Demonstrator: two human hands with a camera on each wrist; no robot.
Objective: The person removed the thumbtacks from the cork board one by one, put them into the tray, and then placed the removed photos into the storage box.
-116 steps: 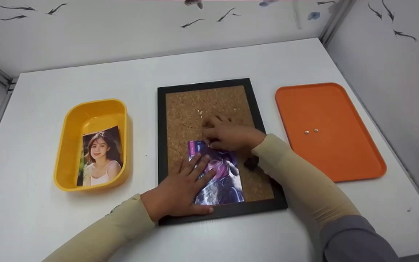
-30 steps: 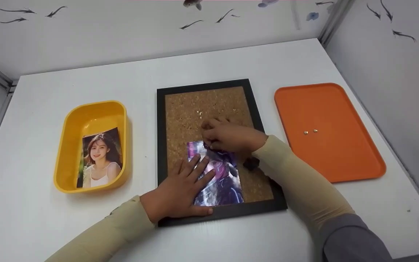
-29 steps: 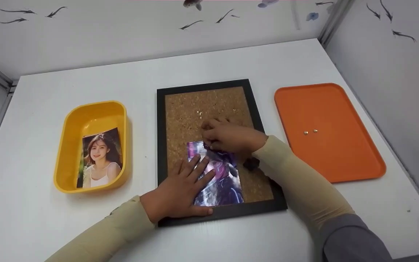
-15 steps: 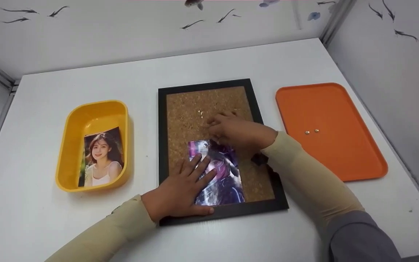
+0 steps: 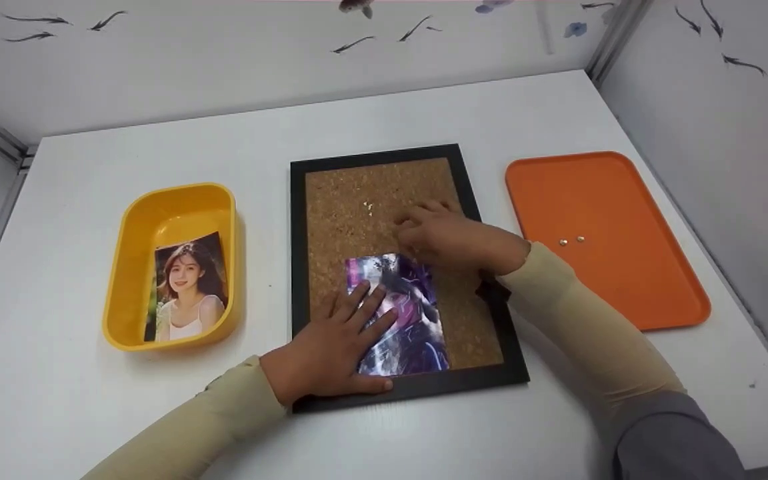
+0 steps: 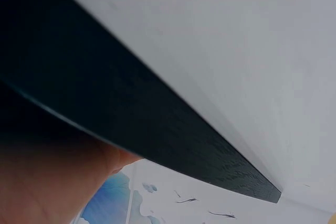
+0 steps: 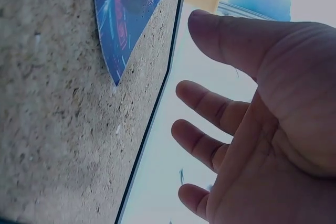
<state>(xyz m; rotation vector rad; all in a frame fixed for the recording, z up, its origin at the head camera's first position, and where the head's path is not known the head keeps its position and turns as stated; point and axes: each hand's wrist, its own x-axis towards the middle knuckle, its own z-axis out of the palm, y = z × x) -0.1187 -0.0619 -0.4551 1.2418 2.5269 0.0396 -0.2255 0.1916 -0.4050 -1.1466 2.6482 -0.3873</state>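
A shiny purple-and-blue printed picture (image 5: 407, 333) lies on the lower part of a black-framed cork board (image 5: 337, 200). My left hand (image 5: 327, 353) rests with fingers spread over the picture's left side, its thumb along the frame's near edge. In the left wrist view, the frame's dark side (image 6: 157, 108) fills much of the picture, and only part of the hand shows. Above the picture's upper right corner is my right hand (image 5: 454, 237). The right wrist view shows its thumb and fingers (image 7: 205, 103) loosely bent and apart, with nothing seen between them. A small speckled patch marks the picture's top.
To the left stands a yellow bin (image 5: 177, 197) with a portrait photo (image 5: 191, 293) inside. An orange tray (image 5: 597, 287) lies to the right, carrying two small shiny pieces (image 5: 571, 241). Tiny bright specks (image 5: 368, 209) show on the upper cork. White walls stand behind and to the right.
My right hand has drawn away to the right from the picture's top edge, where its fingertips were together, uncovering more of that edge. The left hand has stayed in place.
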